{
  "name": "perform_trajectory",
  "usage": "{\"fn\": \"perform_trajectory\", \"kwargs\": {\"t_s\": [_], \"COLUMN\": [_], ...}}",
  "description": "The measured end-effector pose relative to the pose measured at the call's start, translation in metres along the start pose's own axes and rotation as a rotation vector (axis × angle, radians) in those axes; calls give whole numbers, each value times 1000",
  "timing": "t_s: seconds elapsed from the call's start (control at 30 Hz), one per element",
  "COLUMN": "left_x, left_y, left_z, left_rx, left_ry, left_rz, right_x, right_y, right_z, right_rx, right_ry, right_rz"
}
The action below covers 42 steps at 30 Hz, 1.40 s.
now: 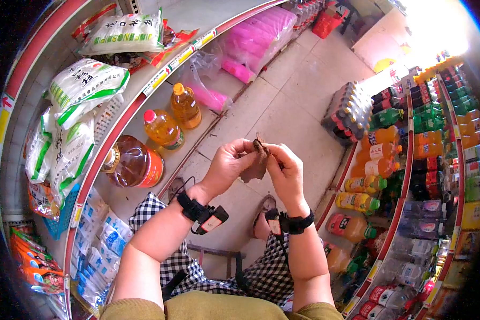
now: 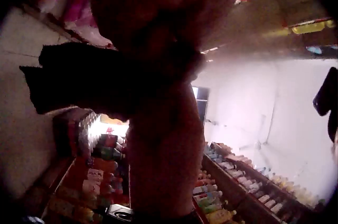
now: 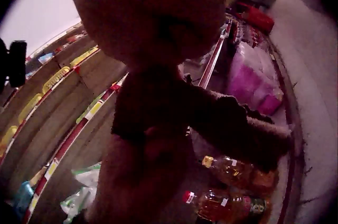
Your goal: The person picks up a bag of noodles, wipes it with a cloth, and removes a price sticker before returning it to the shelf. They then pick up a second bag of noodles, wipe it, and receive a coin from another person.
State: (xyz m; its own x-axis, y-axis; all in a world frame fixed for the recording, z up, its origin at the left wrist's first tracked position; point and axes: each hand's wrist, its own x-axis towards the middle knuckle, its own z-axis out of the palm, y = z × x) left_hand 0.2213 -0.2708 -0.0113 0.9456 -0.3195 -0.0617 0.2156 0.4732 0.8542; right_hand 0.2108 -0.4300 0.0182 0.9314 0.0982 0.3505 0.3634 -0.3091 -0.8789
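A small brown cloth [image 1: 255, 168] is held up between both hands over the tiled floor, its lower part hanging down. My left hand [image 1: 225, 164] pinches its upper left side, and my right hand [image 1: 286, 169] pinches the upper right side. The fingertips of the two hands are close together. In the left wrist view the cloth [image 2: 79, 78] is a dark shape reaching left from the fingers. The right wrist view shows the cloth [image 3: 237, 129] with a fuzzy, uneven edge.
On the left, shelves hold white bags [image 1: 88, 88], and oil bottles [image 1: 164, 129] stand on the lowest one. Pink packs [image 1: 258, 37] lie farther along. Drink bottles [image 1: 360, 202] fill the right shelves, with a shrink-wrapped bottle pack [image 1: 348, 112] on the floor near them.
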Motion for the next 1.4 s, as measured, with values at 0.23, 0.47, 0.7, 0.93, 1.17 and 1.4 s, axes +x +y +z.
{"fn": "perform_trajectory", "kwargs": {"t_s": [0.23, 0.47, 0.7, 0.93, 1.17, 1.4], "left_x": [3, -1, 1, 0, -1, 0], "left_y": [-12, 2, 3, 7, -3, -2], "left_z": [-10, -1, 1, -1, 8, 2], "left_rx": [-222, -119, 53, 114, 86, 135], "left_ry": [-31, 11, 1, -10, 105, 22], "left_rz": [-30, -52, -7, 16, 93, -19], "right_x": [-4, -4, -6, -7, -2, -5], "right_y": [-2, -2, 3, 8, -4, 1], "right_z": [9, 7, 13, 9, 12, 16], "right_rx": [199, 192, 131, 112, 239, 151], "right_ry": [5, 21, 77, 4, 20, 89], "right_rz": [278, 266, 208, 341, 266, 289]}}
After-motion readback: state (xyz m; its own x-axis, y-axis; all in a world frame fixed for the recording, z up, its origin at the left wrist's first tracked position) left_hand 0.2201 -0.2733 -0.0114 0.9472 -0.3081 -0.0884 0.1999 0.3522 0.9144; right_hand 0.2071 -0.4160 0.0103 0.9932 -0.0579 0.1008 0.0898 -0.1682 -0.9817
